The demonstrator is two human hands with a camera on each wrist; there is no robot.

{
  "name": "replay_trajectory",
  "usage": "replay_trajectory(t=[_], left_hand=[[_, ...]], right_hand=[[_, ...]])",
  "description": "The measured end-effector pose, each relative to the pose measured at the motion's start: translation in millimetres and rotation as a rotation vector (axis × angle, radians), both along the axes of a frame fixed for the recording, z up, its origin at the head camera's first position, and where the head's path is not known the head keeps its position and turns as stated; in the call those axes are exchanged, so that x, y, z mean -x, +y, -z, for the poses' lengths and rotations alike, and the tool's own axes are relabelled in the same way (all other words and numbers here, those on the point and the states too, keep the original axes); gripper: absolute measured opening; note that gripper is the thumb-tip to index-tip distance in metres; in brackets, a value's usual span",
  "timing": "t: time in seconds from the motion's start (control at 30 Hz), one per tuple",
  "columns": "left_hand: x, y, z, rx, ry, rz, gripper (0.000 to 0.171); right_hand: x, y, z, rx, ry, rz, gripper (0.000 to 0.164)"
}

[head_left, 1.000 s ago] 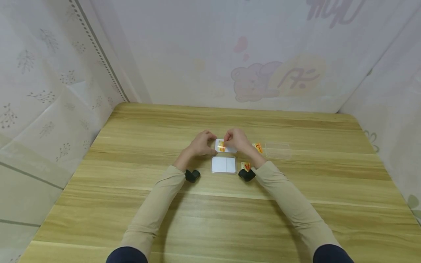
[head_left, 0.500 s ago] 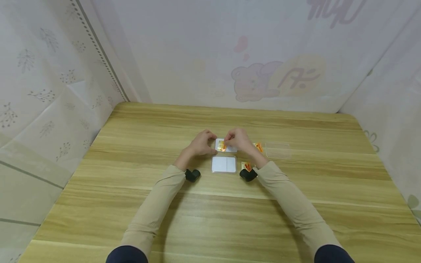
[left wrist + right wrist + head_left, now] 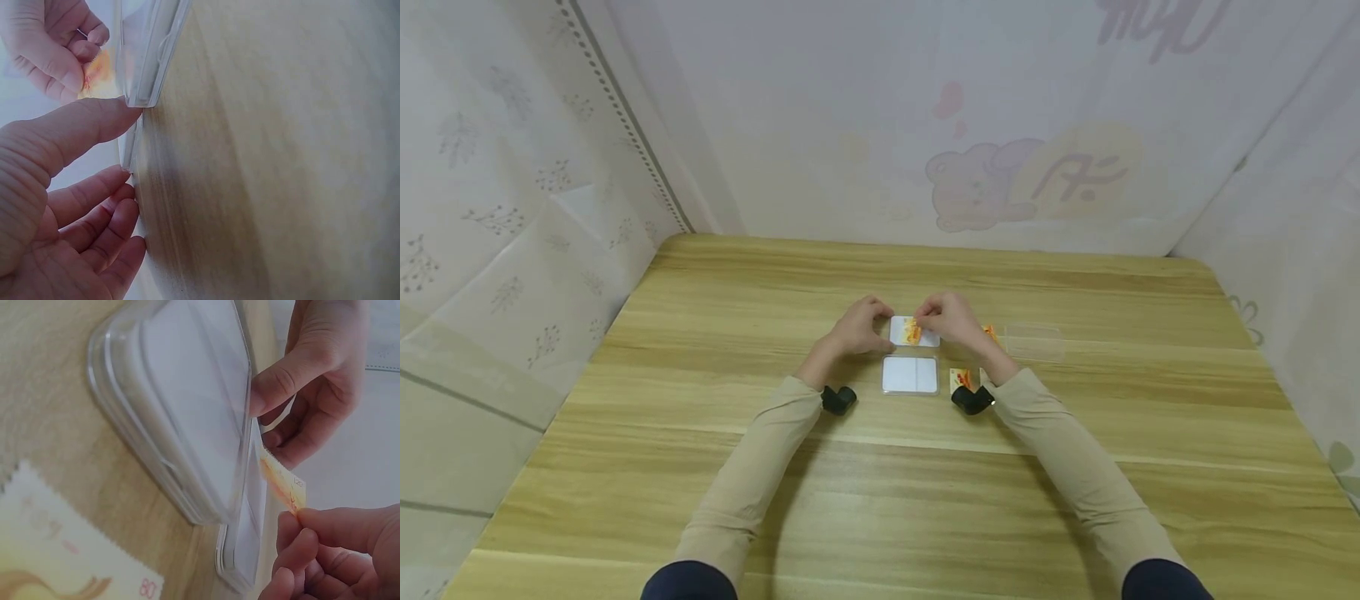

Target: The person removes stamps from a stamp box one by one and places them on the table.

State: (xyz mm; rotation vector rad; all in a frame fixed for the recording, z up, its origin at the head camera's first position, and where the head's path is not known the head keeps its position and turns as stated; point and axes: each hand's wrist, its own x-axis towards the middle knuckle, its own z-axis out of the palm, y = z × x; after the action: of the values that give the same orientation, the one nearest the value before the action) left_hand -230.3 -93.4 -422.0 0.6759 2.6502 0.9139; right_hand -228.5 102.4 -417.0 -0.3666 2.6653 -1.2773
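My right hand (image 3: 953, 319) pinches a small orange and yellow postage stamp (image 3: 912, 332) between thumb and fingertips. The stamp's perforated edge shows in the right wrist view, where the stamp (image 3: 286, 481) tilts up over the far case. That flat white-lined plastic case (image 3: 897, 323) lies on the table, its left end held by my left hand (image 3: 857, 327), thumb at the near edge and fingers at the far edge. Close in front sits a second clear case (image 3: 898, 375) with a white, divided inside.
One loose stamp (image 3: 960, 380) lies right of the near case, and another (image 3: 990, 332) lies partly behind my right wrist. Farther right is a transparent plastic cover (image 3: 1034, 342) on the wooden table (image 3: 880, 517). Fabric curtains stand behind and on both sides.
My right hand has shifted slightly to the right, taking the stamp with it over the far case. The left hand and both cases have stayed in place.
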Motion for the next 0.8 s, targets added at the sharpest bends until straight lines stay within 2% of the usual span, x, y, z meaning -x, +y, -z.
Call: replay_trajectory(t=[0.4, 0.63, 0.8], left_hand=[[-0.1, -1.5, 0.5, -0.002, 0.012, 0.005, 0.053], [-0.6, -1.4, 0.7, 0.002, 0.015, 0.010, 0.054], [-0.1, -1.6, 0.3, 0.011, 0.031, 0.013, 0.054]], right_hand=[[-2.1, 6.6, -3.4, 0.005, -0.074, 0.027, 0.016], [-4.6, 11.6, -2.8, 0.037, -0.055, 0.007, 0.016], [-5.0, 16.3, -2.1, 0.045, -0.077, 0.011, 0.017]])
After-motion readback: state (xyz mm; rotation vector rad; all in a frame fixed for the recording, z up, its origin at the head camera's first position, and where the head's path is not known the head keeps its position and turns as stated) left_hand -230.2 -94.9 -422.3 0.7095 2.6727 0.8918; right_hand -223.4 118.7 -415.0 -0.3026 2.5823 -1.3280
